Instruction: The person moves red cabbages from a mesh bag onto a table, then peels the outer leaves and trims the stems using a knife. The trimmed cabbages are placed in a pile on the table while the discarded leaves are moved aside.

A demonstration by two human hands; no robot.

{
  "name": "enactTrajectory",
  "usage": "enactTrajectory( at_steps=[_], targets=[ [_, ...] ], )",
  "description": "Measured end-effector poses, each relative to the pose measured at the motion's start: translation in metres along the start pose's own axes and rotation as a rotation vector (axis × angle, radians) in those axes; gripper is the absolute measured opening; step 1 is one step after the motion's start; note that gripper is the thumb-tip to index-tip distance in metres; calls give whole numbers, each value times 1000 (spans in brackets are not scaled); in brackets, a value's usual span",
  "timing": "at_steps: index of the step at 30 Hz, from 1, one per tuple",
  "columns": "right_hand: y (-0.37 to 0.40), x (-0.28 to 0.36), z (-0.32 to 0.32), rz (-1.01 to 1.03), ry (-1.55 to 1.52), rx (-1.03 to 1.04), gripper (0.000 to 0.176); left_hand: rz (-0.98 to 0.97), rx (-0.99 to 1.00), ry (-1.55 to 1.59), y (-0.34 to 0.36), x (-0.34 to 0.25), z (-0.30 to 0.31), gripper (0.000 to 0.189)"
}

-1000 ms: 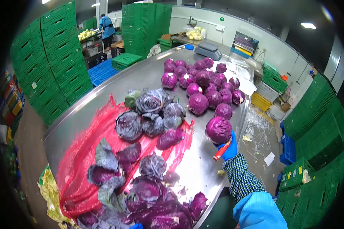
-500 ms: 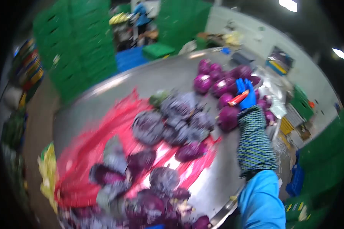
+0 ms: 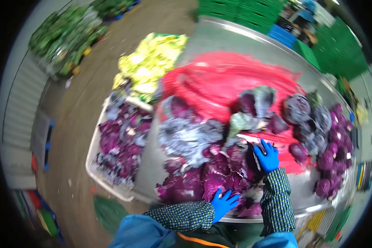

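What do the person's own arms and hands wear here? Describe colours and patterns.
The left hand and right hand each wear a bright blue glove. Both forearms are wrapped in dark sleeve covers with a fine pale-green speckled pattern. Above them come light blue jacket sleeves.

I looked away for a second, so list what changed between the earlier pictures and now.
The right hand left the trimmed cabbages and came back to the loose purple leaves at the near edge of the table; its red-handled knife no longer shows clearly. The left hand came into view, resting on those leaves. The head turned too. The red net and cabbages stayed put.
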State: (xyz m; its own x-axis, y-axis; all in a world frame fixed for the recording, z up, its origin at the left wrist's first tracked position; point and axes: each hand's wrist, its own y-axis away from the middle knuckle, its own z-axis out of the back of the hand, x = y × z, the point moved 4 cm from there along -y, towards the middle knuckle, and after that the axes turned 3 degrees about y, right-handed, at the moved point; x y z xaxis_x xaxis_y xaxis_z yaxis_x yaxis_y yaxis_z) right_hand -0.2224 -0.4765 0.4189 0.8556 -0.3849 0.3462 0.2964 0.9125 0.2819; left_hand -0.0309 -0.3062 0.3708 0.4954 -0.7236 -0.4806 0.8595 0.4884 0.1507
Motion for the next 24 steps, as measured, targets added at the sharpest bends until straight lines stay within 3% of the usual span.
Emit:
enactTrajectory(
  at_steps=[1,3,4,5,7,8,10,11,12,13,14,15,16,17,18,19,21,23,24],
  targets=[
    [9,18,-7,82,31,3,68,35,10,-34,11,7,5,64],
    [15,35,-49,8,-686,226,61,131,37,-14,42,29,20,59],
    [11,37,-73,55,-701,188,56,161,70,-10,58,43,27,54],
    [15,50,-91,34,-793,214,57,181,-61,-24,81,58,38,43],
    [45,111,-96,-131,-977,467,56,201,-181,-15,119,90,37,35],
    [44,123,-120,77,-903,363,54,287,-83,48,139,112,33,31],
    [64,177,-148,70,-897,351,55,361,76,87,183,149,53,33],
    [63,190,-173,149,-738,265,60,351,138,56,210,166,73,39],
    [71,219,-169,185,-633,249,67,323,41,57,236,186,88,47],
    [85,245,-153,277,-454,105,69,283,-55,57,259,204,100,55],
    [88,251,-162,374,-588,185,75,345,-12,-104,277,222,106,63],
    [109,274,-148,37,-970,820,82,399,28,-266,292,240,114,72],
    [127,296,-124,106,-961,935,85,501,72,-223,305,262,121,70],
    [141,300,-122,38,-729,1133,78,605,116,-181,320,281,127,69],
    [151,286,-158,398,-810,887,69,653,184,-209,341,301,126,64],
    [162,278,-149,485,-835,784,60,699,248,-243,343,313,135,61],
    [162,227,-107,647,-618,465,51,1031,545,-204,334,327,145,48],
    [156,132,-73,412,-583,137,47,951,-54,-110,297,318,170,39],
    [142,12,-122,8,-793,76,45,834,-266,-155,268,304,189,31]
  ],
)
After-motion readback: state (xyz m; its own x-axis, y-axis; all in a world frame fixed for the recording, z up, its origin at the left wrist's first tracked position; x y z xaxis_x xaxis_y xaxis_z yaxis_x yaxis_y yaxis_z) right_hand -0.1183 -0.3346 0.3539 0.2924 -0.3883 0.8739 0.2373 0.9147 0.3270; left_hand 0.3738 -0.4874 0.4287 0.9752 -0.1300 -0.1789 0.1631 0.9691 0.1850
